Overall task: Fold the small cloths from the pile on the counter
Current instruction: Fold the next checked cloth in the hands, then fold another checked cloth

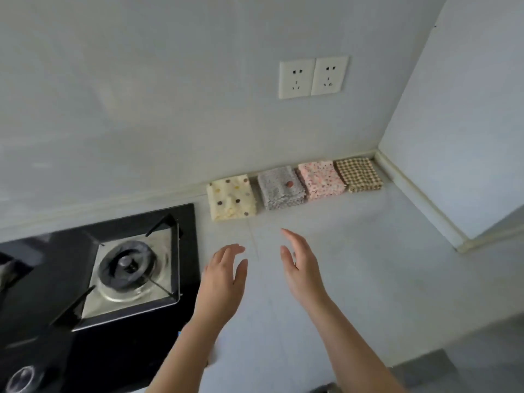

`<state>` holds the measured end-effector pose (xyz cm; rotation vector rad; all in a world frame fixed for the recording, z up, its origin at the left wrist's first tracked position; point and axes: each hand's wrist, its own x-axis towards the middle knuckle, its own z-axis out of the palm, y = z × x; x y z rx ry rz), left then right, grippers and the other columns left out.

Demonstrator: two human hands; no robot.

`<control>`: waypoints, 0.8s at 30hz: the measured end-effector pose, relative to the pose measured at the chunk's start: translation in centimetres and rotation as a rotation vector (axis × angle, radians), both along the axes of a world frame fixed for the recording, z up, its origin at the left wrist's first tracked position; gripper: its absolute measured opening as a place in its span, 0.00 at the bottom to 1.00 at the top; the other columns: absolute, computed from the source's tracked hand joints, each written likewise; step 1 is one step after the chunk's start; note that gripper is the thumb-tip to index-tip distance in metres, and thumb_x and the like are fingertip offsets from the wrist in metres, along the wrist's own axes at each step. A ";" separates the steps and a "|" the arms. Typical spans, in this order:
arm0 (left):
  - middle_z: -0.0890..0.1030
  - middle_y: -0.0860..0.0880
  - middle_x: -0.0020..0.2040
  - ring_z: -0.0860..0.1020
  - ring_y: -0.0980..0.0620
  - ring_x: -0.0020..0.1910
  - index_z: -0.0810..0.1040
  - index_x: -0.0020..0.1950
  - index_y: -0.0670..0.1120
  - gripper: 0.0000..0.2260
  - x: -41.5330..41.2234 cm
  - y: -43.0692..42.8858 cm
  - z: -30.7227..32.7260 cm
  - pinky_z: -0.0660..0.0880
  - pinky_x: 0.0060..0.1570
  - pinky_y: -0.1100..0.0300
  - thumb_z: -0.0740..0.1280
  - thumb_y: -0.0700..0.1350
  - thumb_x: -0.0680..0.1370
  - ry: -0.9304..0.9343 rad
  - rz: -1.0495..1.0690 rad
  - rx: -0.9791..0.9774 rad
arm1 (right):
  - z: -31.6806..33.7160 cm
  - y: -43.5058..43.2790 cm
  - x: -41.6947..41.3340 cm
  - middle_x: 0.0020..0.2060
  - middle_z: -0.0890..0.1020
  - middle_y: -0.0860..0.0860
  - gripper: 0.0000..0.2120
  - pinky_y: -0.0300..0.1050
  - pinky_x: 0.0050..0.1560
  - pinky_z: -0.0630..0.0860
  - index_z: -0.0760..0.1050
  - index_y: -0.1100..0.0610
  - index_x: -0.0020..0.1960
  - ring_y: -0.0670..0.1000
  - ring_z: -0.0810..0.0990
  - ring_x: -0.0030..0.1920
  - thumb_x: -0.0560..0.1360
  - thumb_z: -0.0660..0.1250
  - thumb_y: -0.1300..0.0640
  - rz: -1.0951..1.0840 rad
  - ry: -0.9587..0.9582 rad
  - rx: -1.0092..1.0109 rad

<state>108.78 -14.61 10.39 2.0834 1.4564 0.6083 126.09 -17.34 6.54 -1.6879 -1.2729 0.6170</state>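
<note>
Several folded small cloths lie in a row along the back wall of the counter (368, 265): a cream dotted cloth (231, 201), a grey patterned cloth (280, 188), a pink flowered cloth (321, 180) and a brown checked cloth (358, 174). My left hand (224, 282) and my right hand (300, 268) hover over the bare counter in front of the row, palms facing each other, fingers apart, holding nothing. Both hands are a short way short of the cream and grey cloths.
A black gas hob (99, 293) with a burner (127, 268) lies at the left, close to my left hand. A double wall socket (313, 76) is above the cloths. A side wall (453, 137) closes the counter at the right.
</note>
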 end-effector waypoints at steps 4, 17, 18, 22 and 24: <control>0.74 0.53 0.63 0.73 0.51 0.61 0.72 0.66 0.48 0.14 -9.8 -4.7 1.8 0.71 0.61 0.54 0.60 0.47 0.82 -0.062 0.101 0.006 | 2.6 -3.5 -9.6 0.63 0.73 0.44 0.17 0.46 0.67 0.71 0.70 0.55 0.70 0.40 0.70 0.64 0.81 0.60 0.59 0.088 -0.008 0.040; 0.74 0.57 0.60 0.75 0.53 0.54 0.73 0.64 0.52 0.12 -28.0 -11.7 5.8 0.73 0.53 0.57 0.60 0.46 0.81 -0.198 0.311 0.072 | 9.1 -6.0 -27.7 0.59 0.76 0.41 0.14 0.30 0.57 0.70 0.73 0.52 0.66 0.37 0.74 0.59 0.82 0.59 0.57 0.388 0.015 0.039; 0.74 0.58 0.59 0.75 0.55 0.52 0.73 0.64 0.52 0.11 -29.3 -11.8 5.8 0.73 0.52 0.58 0.60 0.46 0.81 -0.193 0.320 0.075 | 9.0 -5.8 -28.7 0.59 0.77 0.42 0.13 0.28 0.57 0.70 0.73 0.52 0.66 0.37 0.74 0.58 0.82 0.59 0.58 0.404 0.016 0.030; 0.72 0.57 0.61 0.74 0.56 0.54 0.72 0.66 0.50 0.13 -34.8 -11.4 5.3 0.69 0.51 0.63 0.59 0.46 0.82 -0.162 0.373 0.055 | 8.2 -4.3 -33.5 0.59 0.78 0.44 0.13 0.22 0.52 0.69 0.74 0.53 0.65 0.37 0.75 0.57 0.82 0.60 0.58 0.467 0.005 -0.020; 0.73 0.56 0.63 0.75 0.55 0.51 0.72 0.66 0.50 0.13 -38.1 -10.5 4.9 0.70 0.51 0.62 0.59 0.47 0.82 -0.141 0.404 0.058 | 7.6 -3.1 -36.4 0.59 0.78 0.43 0.12 0.24 0.53 0.69 0.74 0.52 0.64 0.36 0.75 0.57 0.82 0.60 0.57 0.501 0.000 -0.046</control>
